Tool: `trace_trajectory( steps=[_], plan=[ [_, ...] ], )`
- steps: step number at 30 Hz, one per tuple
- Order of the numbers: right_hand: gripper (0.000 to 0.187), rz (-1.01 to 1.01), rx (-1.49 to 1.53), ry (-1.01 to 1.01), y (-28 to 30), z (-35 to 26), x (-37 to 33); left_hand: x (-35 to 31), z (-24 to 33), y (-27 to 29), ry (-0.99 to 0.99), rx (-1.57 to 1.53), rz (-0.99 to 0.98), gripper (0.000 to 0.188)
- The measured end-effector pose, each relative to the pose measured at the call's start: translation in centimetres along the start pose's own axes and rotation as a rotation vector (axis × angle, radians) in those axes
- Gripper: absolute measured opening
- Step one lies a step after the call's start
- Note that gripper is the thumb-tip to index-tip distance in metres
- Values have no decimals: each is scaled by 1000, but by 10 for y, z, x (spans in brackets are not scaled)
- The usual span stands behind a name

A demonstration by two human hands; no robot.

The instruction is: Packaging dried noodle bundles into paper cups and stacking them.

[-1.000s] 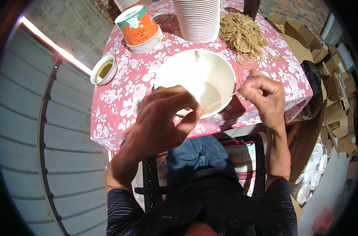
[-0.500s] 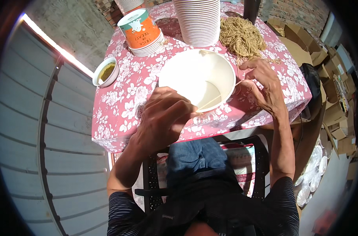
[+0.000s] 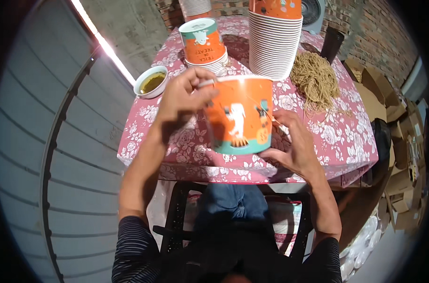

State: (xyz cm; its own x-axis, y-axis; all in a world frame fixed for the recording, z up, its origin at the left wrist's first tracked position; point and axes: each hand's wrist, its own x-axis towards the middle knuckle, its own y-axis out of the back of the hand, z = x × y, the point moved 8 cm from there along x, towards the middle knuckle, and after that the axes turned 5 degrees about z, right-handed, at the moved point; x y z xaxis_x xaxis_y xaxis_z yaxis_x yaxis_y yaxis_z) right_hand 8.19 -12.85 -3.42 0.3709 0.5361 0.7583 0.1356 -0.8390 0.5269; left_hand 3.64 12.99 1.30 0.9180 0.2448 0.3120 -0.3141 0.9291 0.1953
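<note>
An orange paper bucket [image 3: 240, 115] with a green base band and a white rim is tilted so its printed side faces me, above the table's front edge. My right hand [image 3: 294, 146] grips it at the lower right, thumb by the base and fingers along the side. At the upper left rim, my left hand [image 3: 188, 96] is closed, slightly blurred, pinching a thin cord. The cord slants over the bucket's front toward my right fingers; its exact ends are hard to make out.
A tangled pile of tan cord [image 3: 314, 80] lies right of a tall bucket stack [image 3: 274, 45]. Shorter upturned buckets [image 3: 204, 45] and a bowl of dark yellowish liquid [image 3: 151, 82] stand left. A dark cup [image 3: 332, 45] is behind the pile; cardboard boxes [image 3: 400, 165] sit right of the table.
The bucket has been tipped from open mouth up to show its orange side. My right hand has moved down to its base; my left hand has risen to the rim.
</note>
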Motion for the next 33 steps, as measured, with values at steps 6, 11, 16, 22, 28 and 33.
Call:
trace_trajectory(
  steps=[6, 11, 16, 22, 28, 33],
  plan=[
    [51, 73, 74, -115, -39, 13, 65, 57, -12, 58, -13, -239, 103, 27],
    [50, 60, 364, -521, -67, 60, 139, 73, 2, 126, -158, -23, 519, 42],
    [73, 202, 673, -693, -88, 116, 232, 70, 46, 109, -537, 473, 635, 45],
    [87, 103, 536, -825, -139, 157, 283, 104, 71, 61, -1006, 1010, 519, 43],
    [73, 131, 537, -840, -152, 147, 273, 170, 14, 86, -810, 1009, 299, 34],
    [36, 53, 637, -625, -132, 151, 215, 176, -28, 60, -712, 949, 206, 35]
  ],
)
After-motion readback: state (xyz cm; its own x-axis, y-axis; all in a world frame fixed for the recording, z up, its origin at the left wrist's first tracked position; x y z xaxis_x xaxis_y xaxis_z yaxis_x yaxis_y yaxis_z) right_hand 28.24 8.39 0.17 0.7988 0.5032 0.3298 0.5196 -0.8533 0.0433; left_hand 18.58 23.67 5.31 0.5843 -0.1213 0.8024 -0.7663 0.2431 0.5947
